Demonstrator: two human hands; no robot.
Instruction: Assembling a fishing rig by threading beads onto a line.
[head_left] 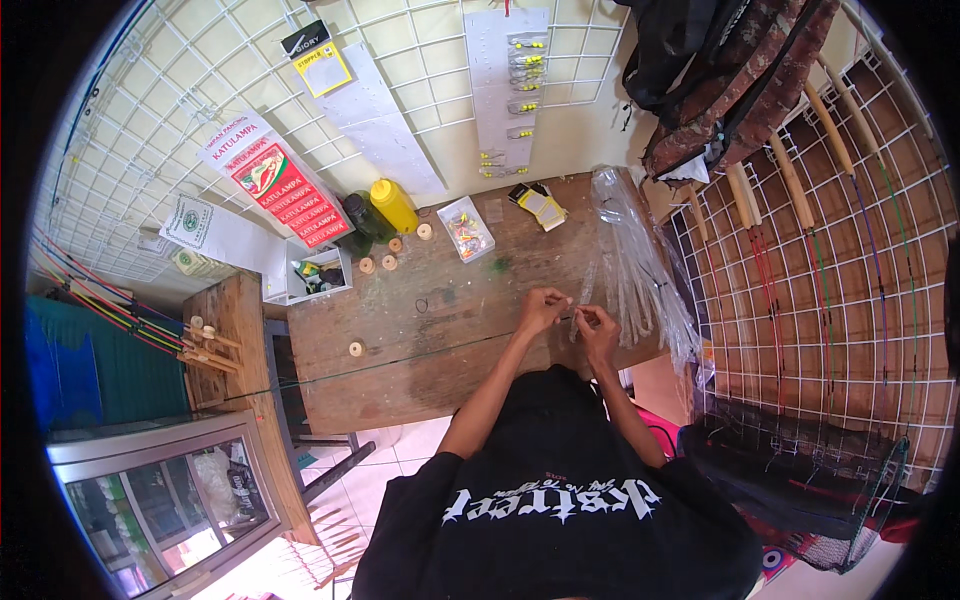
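Observation:
A thin dark green fishing rod (pixel 400 356) runs from the left across the table to my hands. My left hand (pixel 545 308) is closed in a pinch around the rod's thin end. Close beside it, my right hand (pixel 597 325) pinches at the same spot, thumb and fingertips together. What sits between the right fingertips is too small to make out. Both hands are just above the wooden table (pixel 460 300), near its right side. Clear plastic sleeves (pixel 635 260) lie just beyond my right hand.
Along the back stand a yellow bottle (pixel 393 205), a dark bottle (pixel 368 217), a white tray of small colourful parts (pixel 466 230) and a white box (pixel 307 280). Several wooden rings (pixel 356 349) lie on the tabletop. Rods with wooden handles (pixel 790 182) hang on the right grid.

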